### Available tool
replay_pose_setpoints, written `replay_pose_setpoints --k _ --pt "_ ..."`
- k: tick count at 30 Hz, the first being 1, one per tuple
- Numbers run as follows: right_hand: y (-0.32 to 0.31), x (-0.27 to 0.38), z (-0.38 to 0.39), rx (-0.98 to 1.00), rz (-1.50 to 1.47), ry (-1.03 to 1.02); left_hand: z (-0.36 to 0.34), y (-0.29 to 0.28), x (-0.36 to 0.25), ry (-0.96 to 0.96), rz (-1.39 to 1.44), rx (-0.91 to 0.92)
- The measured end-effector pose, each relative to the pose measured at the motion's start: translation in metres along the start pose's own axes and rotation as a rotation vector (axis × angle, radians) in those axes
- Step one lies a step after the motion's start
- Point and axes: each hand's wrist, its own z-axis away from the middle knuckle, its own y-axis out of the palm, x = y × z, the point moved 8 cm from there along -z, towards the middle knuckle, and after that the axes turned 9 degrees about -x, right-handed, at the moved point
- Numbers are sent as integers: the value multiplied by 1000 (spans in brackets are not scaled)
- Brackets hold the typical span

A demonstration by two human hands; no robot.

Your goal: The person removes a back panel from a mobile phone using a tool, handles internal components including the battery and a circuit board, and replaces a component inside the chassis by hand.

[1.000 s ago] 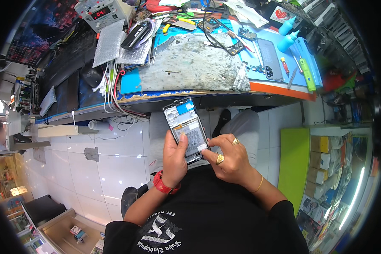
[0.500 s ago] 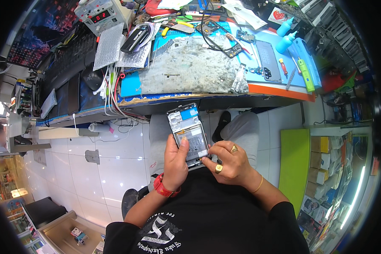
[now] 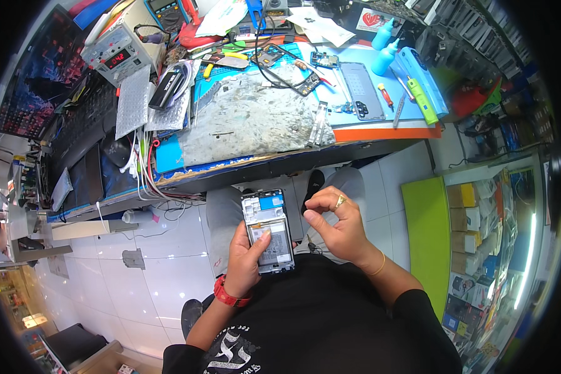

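Observation:
My left hand [image 3: 243, 258] grips an opened smartphone [image 3: 279, 246] from its left side, thumb lying over the dark battery. The phone has no back cover on; its grey frame, a blue patch near the top and an orange flex strip show. Just right of the phone, apart from it, my right hand [image 3: 343, 230] is held up with its fingers curled and thumb and index tips close together. Whatever lies between those tips, if anything, is too small to make out. Both hands are above my lap, in front of the bench.
The bench carries a stained grey mat [image 3: 249, 118], a grey phone back panel [image 3: 363, 87], blue bottles [image 3: 385, 57], a green tool [image 3: 422, 103] and a power supply [image 3: 115, 56]. Cables [image 3: 144, 168] hang over its front edge. A green panel [image 3: 425, 230] stands at the right.
My right hand has lifted off the phone's lower right edge and moved up and to the right. The left hand still holds the phone. The view has shifted, so the bench appears lower.

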Motion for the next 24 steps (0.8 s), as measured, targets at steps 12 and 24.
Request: replay_pose_setpoints --k 12,24 --pt "-37 -9 -18 -128 222 -28 -2 -10 12 -52 -86 -16" --pt "-57 -3 -39 -201 337 -78 -3 -10 6 16 -122 -4"
